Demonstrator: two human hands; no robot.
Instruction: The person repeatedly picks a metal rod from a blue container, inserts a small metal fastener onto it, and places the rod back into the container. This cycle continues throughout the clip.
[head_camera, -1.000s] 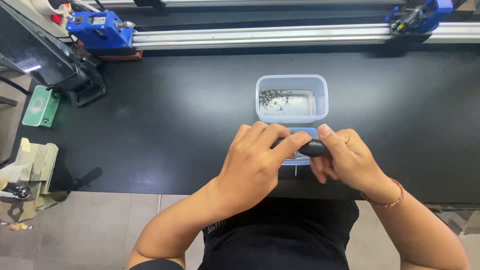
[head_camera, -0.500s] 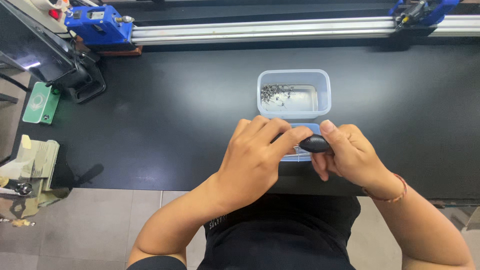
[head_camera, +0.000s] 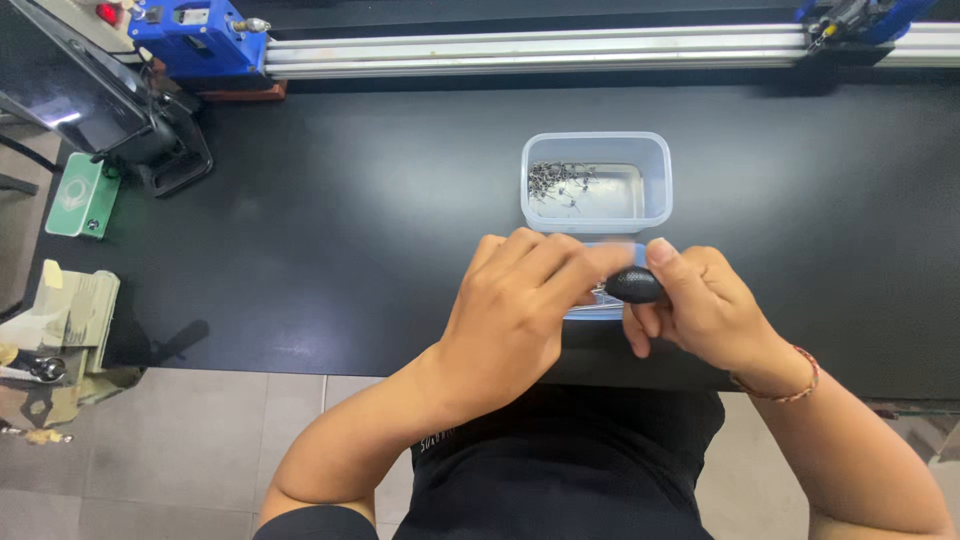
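My right hand (head_camera: 700, 305) grips a small black oval tool handle (head_camera: 634, 286) near the front of the black table. My left hand (head_camera: 520, 310) is curled beside it, fingertips pinched at the handle's left end, where a thin metal piece shows; what the left fingers hold there is too small to make out. Under both hands lies a flat pale blue lid or tray (head_camera: 600, 310), mostly hidden. Just beyond stands a clear plastic tub (head_camera: 655, 180) with several small dark metal parts heaped in its left corner.
An aluminium rail (head_camera: 540, 52) with blue carriages (head_camera: 195, 35) runs along the table's far edge. A dark monitor (head_camera: 70, 95) and a green device (head_camera: 82, 195) sit at the left. A cluttered stand (head_camera: 50, 350) is by the floor at the left.
Both hands have stayed together over the lid with only small finger shifts. The camera view has drifted slightly.
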